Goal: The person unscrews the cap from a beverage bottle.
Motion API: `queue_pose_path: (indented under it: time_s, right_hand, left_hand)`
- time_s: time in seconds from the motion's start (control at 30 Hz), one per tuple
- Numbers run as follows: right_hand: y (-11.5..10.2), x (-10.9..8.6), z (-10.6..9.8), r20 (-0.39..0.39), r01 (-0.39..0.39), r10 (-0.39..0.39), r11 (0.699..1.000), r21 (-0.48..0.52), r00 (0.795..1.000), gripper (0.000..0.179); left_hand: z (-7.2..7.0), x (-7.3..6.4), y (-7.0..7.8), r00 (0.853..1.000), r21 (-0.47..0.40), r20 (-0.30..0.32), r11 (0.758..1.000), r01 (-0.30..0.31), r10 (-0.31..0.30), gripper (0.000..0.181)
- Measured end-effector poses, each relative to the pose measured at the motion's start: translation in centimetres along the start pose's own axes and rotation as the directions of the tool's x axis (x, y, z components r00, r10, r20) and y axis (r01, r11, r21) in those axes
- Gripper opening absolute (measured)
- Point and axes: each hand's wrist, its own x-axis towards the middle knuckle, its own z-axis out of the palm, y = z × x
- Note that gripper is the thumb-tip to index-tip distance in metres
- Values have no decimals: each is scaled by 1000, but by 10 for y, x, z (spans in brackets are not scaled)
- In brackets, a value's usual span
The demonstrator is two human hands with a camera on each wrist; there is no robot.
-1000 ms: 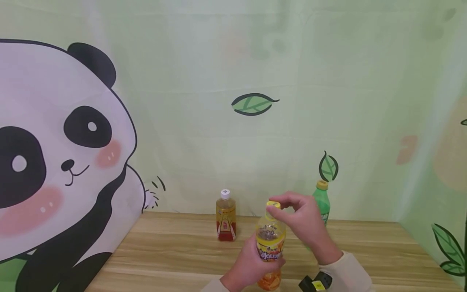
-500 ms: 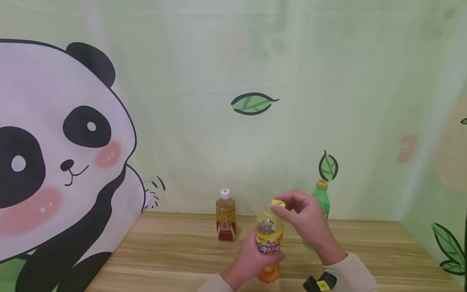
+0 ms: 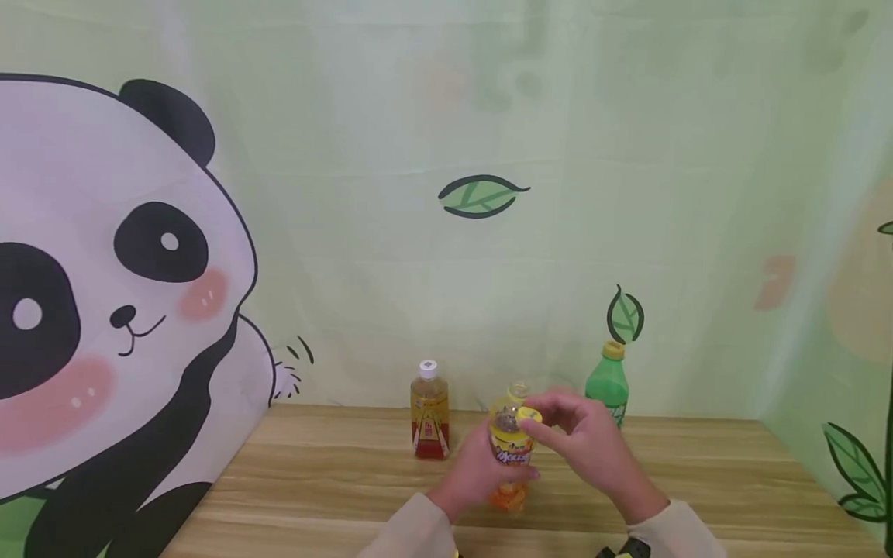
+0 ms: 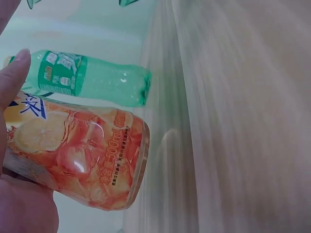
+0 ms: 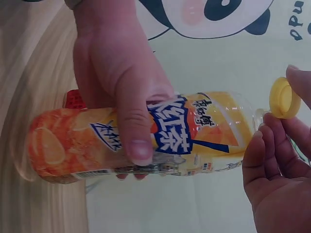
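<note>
An iced tea bottle with a yellow and orange label [image 3: 512, 448] is upright in my left hand [image 3: 474, 470], whose fingers and thumb wrap its middle. The right wrist view shows its clear neck uncovered. Beside that neck, my right hand [image 3: 593, 448] pinches a yellow cap [image 5: 284, 98] between thumb and fingers, apart from the bottle's mouth. In the left wrist view the orange lower part of the bottle shows in front of a green bottle [image 4: 90, 77]. Part of the green bottle is hidden by my right hand in the head view.
A bottle with a white cap and red-gold label [image 3: 430, 422] stands at the back of the wooden table [image 3: 314, 480]. The green bottle has its yellow cap on. A pale green cloth printed with a panda [image 3: 167, 310] and leaves hangs behind the table.
The yellow cap has come off the bottle's mouth, and my right hand has carried it rightward and down. My left hand has moved the bottle slightly up in the head view.
</note>
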Motion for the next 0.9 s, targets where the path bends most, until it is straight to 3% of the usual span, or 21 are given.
queue_pose_path:
  time_s: [0.33, 0.47, 0.73, 0.9]
  right_hand:
    - [24, -12, 11, 16, 1, -1, 1000, -15, 1000, 16]
    - [31, -15, 15, 56, -49, 50, 999, -13, 997, 16]
    - [50, -21, 20, 169, -137, 130, 990, 26, 977, 24]
    - [62, -24, 22, 226, -194, 189, 981, 1, 956, 27]
  left_hand:
    - [-7, 17, -7, 996, 48, -84, 998, 36, -32, 72]
    - [-8, 20, -8, 993, 100, -110, 994, 50, -38, 67]
    - [-11, 29, -13, 992, 65, -117, 996, 63, -55, 62]
    - [-11, 35, -16, 992, 88, -121, 995, 53, -42, 64]
